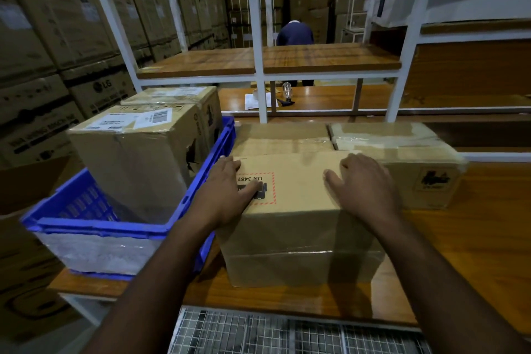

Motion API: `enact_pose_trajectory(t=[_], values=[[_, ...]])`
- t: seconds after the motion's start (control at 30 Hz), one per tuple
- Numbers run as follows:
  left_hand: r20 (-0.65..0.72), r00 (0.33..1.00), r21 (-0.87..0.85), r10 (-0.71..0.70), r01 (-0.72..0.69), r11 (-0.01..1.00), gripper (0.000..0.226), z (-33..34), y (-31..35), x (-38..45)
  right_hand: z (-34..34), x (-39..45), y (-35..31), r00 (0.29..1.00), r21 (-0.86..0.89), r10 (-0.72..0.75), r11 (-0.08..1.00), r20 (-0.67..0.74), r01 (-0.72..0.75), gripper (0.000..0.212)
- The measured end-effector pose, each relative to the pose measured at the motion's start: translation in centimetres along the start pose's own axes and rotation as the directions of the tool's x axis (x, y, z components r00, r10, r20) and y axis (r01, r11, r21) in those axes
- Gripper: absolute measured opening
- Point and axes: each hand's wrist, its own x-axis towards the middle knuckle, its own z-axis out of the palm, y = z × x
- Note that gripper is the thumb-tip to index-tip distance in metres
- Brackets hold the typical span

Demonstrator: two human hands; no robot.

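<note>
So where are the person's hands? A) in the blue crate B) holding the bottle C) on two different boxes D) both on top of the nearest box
D: the left hand and right hand both lie on the box top, the left partly over its red-dashed label.

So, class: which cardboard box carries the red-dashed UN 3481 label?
The front box, under the left hand and right hand; the crated boxes in the blue crate bear white shipping labels, the rear boxes have taped tops.
</note>
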Motion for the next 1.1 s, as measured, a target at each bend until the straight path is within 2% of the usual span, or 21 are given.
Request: enact_pose_trajectory(t=[0.07,0.17,0.3,0.47,0.6,0.67,0.77,0.83,0.97,1.1], values=[[-0.049,0.996,-0.086,-0.07,0.066,0.994,0.081,0.1,-0.4,0.0,-0.1,-0.2,0.3,0.998,0.058,0.017,0.998,-0.063,-0.013,0.033],[0.003,0.984,-0.276,-0.176,0.17,0.946,0.09,0.3,-0.6,-0.1,-0.1,0.1,0.5,0.998,0.062,0.044,0.997,-0.044,-0.042,0.036],[0.039,0.982,-0.239,-0.186,0.19,0.952,0.097,0.1,-0.6,-0.6,-0.2,-0.2,0.8,0.989,0.048,0.146,0.988,-0.024,-0.145,0.057],[-0.061,0.993,-0.239,-0.103,0.086,0.967,0.103,-0.2,-1.0,-3.5,-1.0,-2.4,1.1,0.972,0.129,0.186,0.977,-0.145,-0.168,0.074],[-0.243,0.97,-0.317,-0.011,-0.068,0.946,0.109,0.3,-1.5,-6.5,-2.3,-3.9,2.4,0.943,0.278,0.255,0.941,-0.213,-0.192,0.085],[-0.315,0.949,-0.343,0.012,-0.125,0.931,0.114,1.1,-1.7,-7.8,-2.6,-4.7,3.1,0.934,0.358,0.28,0.914,-0.222,-0.189,0.087],[-0.332,0.943,-0.344,0.029,-0.15,0.927,0.116,2.7,-1.8,-9.1,-2.2,-6.7,3.4,0.934,0.39,0.266,0.907,-0.237,-0.159,0.077],[-0.351,0.936,-0.369,0.024,-0.162,0.915,0.105,3.3,-2.1,-9.5,-1.9,-7.8,3.4,0.922,0.431,0.273,0.892,-0.274,-0.136,0.066],[-0.416,0.909,-0.403,-0.012,-0.173,0.898,0.056,3.3,-3.1,-9.7,-1.1,-9.3,3.8,0.91,0.465,0.284,0.877,-0.303,-0.119,0.054],[-0.377,0.925,-0.364,-0.052,-0.096,0.927,0.044,4.2,-3.9,-10.0,0.4,-11.6,4.3,0.939,0.379,0.236,0.916,-0.249,-0.13,0.047]])
